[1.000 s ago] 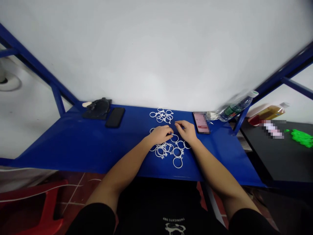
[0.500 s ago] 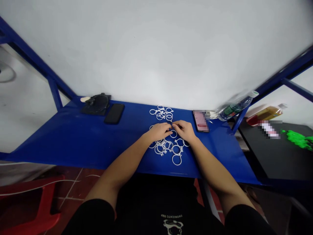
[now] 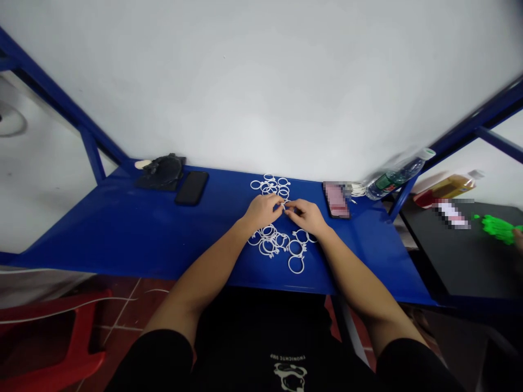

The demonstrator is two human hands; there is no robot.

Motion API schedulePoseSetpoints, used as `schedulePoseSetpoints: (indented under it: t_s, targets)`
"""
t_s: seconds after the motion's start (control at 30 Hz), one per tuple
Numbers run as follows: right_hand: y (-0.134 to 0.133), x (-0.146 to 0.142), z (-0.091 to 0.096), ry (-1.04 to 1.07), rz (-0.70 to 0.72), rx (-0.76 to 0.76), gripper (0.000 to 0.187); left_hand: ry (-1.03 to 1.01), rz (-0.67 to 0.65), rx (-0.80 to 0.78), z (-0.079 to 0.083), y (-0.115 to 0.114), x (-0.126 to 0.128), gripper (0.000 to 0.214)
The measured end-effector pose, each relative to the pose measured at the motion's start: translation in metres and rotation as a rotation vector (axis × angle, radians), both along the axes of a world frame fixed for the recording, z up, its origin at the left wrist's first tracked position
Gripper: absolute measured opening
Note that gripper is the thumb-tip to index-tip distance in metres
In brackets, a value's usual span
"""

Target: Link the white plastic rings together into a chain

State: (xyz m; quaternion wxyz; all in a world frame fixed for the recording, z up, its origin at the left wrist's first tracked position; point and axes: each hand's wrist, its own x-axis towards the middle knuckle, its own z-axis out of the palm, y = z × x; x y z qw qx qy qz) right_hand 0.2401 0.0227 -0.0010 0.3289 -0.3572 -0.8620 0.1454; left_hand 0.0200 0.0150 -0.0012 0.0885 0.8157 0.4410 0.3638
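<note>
Two hands are staying out of my reach but plainly in my view, and I am taking the far cluster of white rings (image 3: 271, 185) as my landmark. Just on its near side, the left hand (image 3: 261, 212) and the right hand (image 3: 307, 216) are facing each other, fingertips almost meeting; a sliver of white is showing there, but I cannot tell whether either is pinching a ring. On the near side of the far cluster, past the hands, a near cluster of white rings (image 3: 277, 250) is lying partly overlapped on the blue tabletop (image 3: 196, 239). Left of the far cluster I am seeing a black phone (image 3: 192, 188). Right of the far cluster, a phone with a pink screen (image 3: 337, 200) is lying near a white cable (image 3: 358, 189) and a leaning clear bottle (image 3: 394, 177). Well right of the far cluster, another person's hand (image 3: 518, 238) is showing next to a green pile (image 3: 498, 228).
</note>
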Motion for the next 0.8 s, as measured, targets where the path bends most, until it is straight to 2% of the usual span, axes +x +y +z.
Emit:
schedulePoseSetpoints:
  t_s: [0.27, 0.57, 0.8]
  targets:
    - [-0.0032, -0.0026, -0.001, 0.071, -0.101, 0.038, 0.018, -0.045, -0.112, 0.108, -0.0017, 0.0016, 0.0017, 0.017]
    - [-0.0066, -0.0031, 0.0, 0.085, -0.112, 0.034, 0.017, -0.035, -0.131, 0.157, -0.006, 0.0034, 0.0019, 0.019]
    - [-0.0087, -0.0049, 0.0016, 0.13, -0.121, 0.054, 0.019, -0.057, -0.064, 0.215, -0.0015, -0.003, 0.0075, 0.019]
